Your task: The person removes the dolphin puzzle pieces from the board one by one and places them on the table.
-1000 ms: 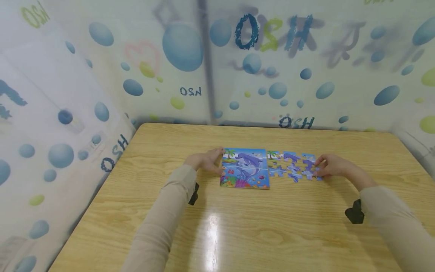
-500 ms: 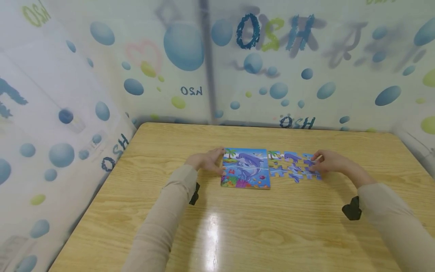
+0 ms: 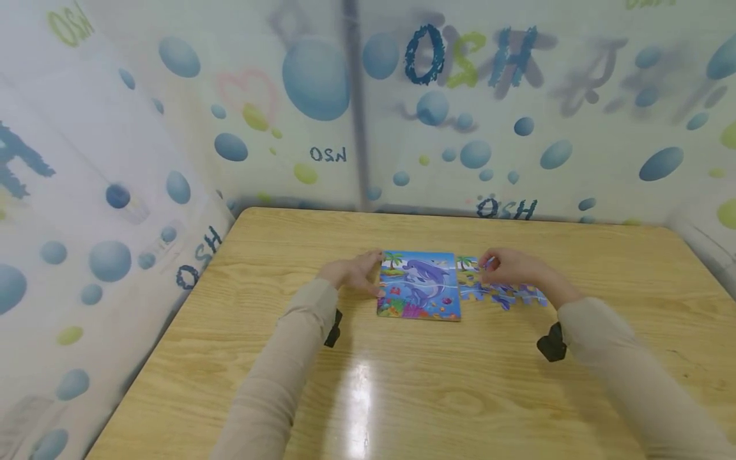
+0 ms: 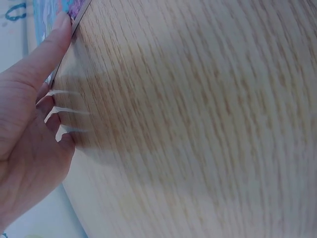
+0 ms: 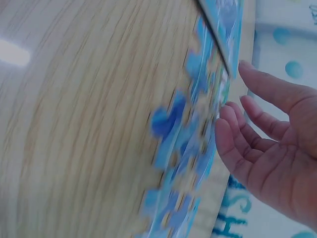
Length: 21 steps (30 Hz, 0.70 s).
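Note:
A square dolphin puzzle board (image 3: 420, 287) lies on the table, its picture of palms, sea and coral facing up. My left hand (image 3: 353, 271) rests at its left edge; in the left wrist view the thumb (image 4: 52, 42) touches the board's edge and the other fingers lie beside it. Loose dolphin puzzle pieces (image 3: 506, 297) lie in a partly fitted patch just right of the board. Over that patch hovers my right hand (image 3: 512, 267), hiding its upper middle. The right wrist view shows its fingers loosely bent, thumb apart from them, with nothing seen between.
The wooden table (image 3: 448, 383) ends at a curtain (image 3: 270, 166) printed with blue and green bubbles, behind and on the left. Black wrist devices (image 3: 552, 343) hang under both sleeves.
My right hand has moved left from the right end of the loose pieces to above their middle-left part, near the board. The left hand stays at the board's left edge.

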Each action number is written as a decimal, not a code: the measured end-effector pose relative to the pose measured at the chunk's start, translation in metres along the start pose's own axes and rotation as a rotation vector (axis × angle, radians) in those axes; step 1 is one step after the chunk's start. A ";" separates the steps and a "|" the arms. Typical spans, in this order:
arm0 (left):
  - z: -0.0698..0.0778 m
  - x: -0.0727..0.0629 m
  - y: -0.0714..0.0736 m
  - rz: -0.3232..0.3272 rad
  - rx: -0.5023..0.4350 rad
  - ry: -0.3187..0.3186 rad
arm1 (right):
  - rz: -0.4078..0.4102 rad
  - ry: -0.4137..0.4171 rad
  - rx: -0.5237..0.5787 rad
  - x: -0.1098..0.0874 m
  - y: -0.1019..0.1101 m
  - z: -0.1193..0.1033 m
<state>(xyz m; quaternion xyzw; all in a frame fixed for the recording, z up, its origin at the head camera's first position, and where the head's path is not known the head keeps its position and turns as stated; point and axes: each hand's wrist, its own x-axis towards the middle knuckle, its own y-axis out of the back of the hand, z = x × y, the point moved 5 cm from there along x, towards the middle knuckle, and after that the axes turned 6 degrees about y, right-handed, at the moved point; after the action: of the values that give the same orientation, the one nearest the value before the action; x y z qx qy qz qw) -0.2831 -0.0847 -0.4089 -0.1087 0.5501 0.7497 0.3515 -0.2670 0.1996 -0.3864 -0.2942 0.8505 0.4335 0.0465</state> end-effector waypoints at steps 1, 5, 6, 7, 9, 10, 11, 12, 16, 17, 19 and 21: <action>0.000 0.000 0.000 0.000 -0.002 0.001 | -0.003 0.020 -0.001 0.003 -0.002 -0.006; 0.001 0.000 0.000 0.002 -0.013 -0.003 | -0.024 0.091 0.020 0.018 -0.012 -0.029; 0.001 -0.001 -0.001 0.001 -0.014 -0.002 | -0.028 0.103 0.021 0.022 -0.015 -0.034; 0.001 -0.001 -0.001 0.001 -0.014 0.000 | -0.031 0.126 0.014 0.025 -0.017 -0.040; 0.000 -0.001 -0.001 0.001 -0.010 0.004 | -0.037 0.149 -0.001 0.033 -0.023 -0.049; 0.000 -0.001 -0.001 0.001 -0.007 0.002 | -0.044 0.154 -0.005 0.036 -0.025 -0.054; 0.000 -0.002 -0.001 0.002 -0.003 0.001 | -0.051 0.165 -0.011 0.039 -0.028 -0.058; 0.000 -0.002 -0.001 0.002 0.001 0.001 | -0.052 0.169 -0.018 0.042 -0.030 -0.062; 0.000 -0.002 -0.001 0.009 0.017 -0.006 | -0.062 0.173 -0.021 0.051 -0.038 -0.074; 0.000 -0.002 -0.001 0.011 0.018 -0.004 | -0.063 0.176 -0.022 0.052 -0.040 -0.077; 0.000 -0.002 -0.001 0.014 0.022 -0.003 | -0.065 0.178 -0.015 0.055 -0.043 -0.081; 0.000 -0.002 0.000 0.016 0.024 -0.001 | -0.066 0.172 -0.017 0.058 -0.046 -0.085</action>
<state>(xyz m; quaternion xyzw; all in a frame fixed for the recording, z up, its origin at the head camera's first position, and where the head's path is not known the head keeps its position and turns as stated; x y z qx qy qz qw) -0.2818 -0.0857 -0.4086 -0.1000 0.5598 0.7458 0.3470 -0.2749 0.0871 -0.3862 -0.3587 0.8375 0.4120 -0.0150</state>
